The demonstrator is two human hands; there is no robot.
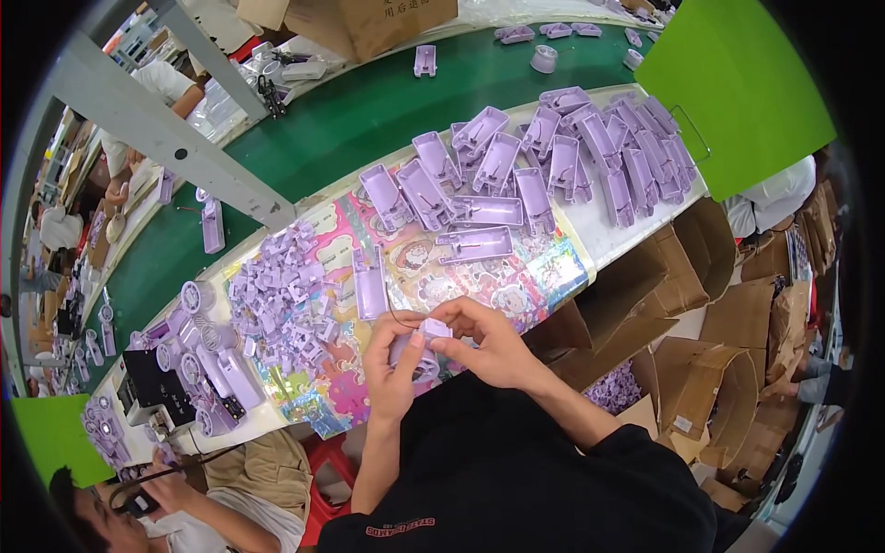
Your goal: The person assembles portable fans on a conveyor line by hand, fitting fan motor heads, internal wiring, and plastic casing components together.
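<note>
Close to my body, I hold a round light-purple plastic housing (425,368) between both hands. My left hand (391,359) is closed around its left side, thumb at the top. My right hand (490,348) pinches a small pale purple plastic piece (435,328) at the housing's top; I cannot tell whether the two are joined. A thin dark wire shows by my left fingertips. Just beyond them, a long purple half-shell (371,288) lies on the colourful cartoon-printed sheet (433,293). Left of it spreads a heap of small purple plastic parts (281,300).
Many purple shells (498,161) with wires lie at the back right. Beyond runs a green conveyor belt (359,111), with a grey metal post (175,129) at left. Assembled purple units (207,369) stand left, near a co-worker (184,502). Cardboard boxes (701,387) stand right.
</note>
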